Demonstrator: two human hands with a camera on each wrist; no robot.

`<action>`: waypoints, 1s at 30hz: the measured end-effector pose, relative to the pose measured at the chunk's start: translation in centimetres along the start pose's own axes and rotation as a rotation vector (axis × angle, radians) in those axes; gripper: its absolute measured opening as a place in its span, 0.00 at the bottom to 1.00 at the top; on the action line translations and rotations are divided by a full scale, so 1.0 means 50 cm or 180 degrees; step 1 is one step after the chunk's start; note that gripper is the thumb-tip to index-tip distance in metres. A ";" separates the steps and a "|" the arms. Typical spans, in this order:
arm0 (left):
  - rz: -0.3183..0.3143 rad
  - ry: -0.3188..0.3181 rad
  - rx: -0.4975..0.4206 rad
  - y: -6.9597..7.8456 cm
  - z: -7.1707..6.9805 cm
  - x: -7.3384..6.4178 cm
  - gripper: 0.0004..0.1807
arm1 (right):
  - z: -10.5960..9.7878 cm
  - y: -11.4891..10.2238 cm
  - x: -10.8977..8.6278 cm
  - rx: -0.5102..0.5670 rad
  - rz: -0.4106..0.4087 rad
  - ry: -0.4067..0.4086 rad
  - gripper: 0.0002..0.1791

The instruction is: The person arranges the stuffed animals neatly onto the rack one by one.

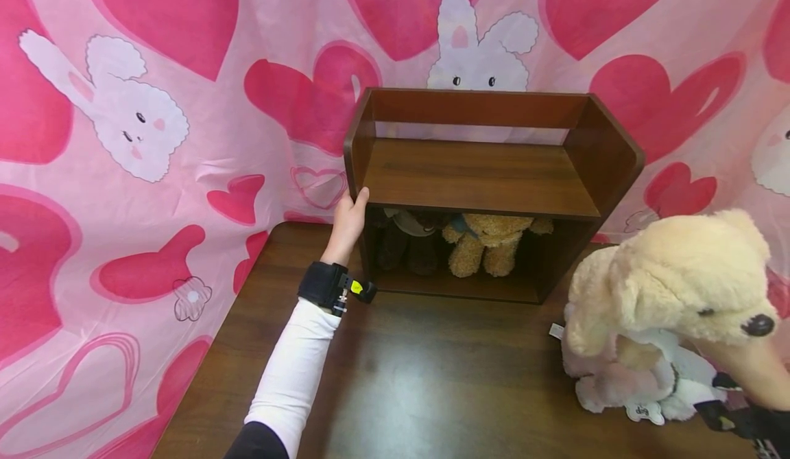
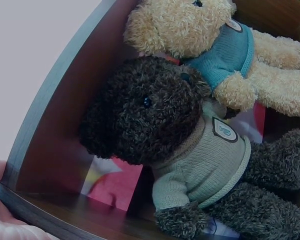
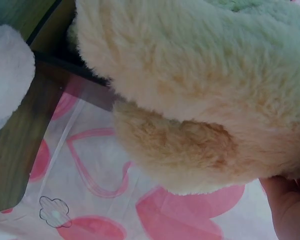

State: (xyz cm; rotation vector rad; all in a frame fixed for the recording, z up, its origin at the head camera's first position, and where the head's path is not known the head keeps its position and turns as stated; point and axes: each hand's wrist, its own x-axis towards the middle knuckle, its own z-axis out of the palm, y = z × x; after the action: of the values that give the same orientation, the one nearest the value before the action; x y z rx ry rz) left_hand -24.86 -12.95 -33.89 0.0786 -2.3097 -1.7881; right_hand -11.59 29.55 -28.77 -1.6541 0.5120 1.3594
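Note:
My left hand (image 1: 350,220) grips the left side panel of a small brown wooden shelf (image 1: 481,174), its thumb on the front edge. Inside the lower compartment sit a dark brown teddy bear (image 2: 125,107) in a light knitted sweater and a tan teddy bear (image 1: 484,246) in a blue sweater. At the right, my right hand (image 3: 290,210) holds a cream plush dog (image 1: 685,280) up in the air. The dog's body hides most of that hand in the head view; in the right wrist view part of the hand shows against the fur.
Below the cream dog, more plush toys lie on the table (image 1: 432,377): a pinkish one (image 1: 623,380) and a white one (image 1: 694,377) with a small tag. A pink cloth (image 1: 259,136) with hearts and rabbits hangs behind the shelf and along the left side.

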 end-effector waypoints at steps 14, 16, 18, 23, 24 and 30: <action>0.0026 0.0011 0.0018 -0.003 0.001 0.002 0.23 | -0.071 0.018 -0.059 0.1322 -0.0631 -0.1388 0.11; 0.0026 0.0015 0.0012 -0.003 0.001 0.002 0.23 | -0.083 0.031 -0.059 0.0761 -0.1244 -0.1435 0.15; 0.0018 0.0024 0.0007 -0.003 0.002 0.002 0.23 | -0.095 0.043 -0.060 0.0286 -0.1789 -0.1335 0.20; 0.0003 0.0014 -0.0018 -0.002 0.002 0.003 0.25 | -0.114 0.056 -0.063 -0.0232 -0.2302 -0.1341 0.27; 0.0000 0.0009 -0.0023 -0.002 0.003 0.003 0.26 | -0.115 0.056 -0.064 -0.0245 -0.2278 -0.1346 0.27; -0.0004 0.0003 -0.0015 -0.003 0.003 0.002 0.25 | -0.058 -0.014 -0.023 -0.0489 0.2290 -0.0821 0.23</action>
State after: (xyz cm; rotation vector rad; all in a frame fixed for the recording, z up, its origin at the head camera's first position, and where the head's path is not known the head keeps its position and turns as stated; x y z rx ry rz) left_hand -25.00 -12.88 -34.07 0.0801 -2.3051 -1.7936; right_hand -9.80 27.24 -27.46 -1.4287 0.9174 2.1445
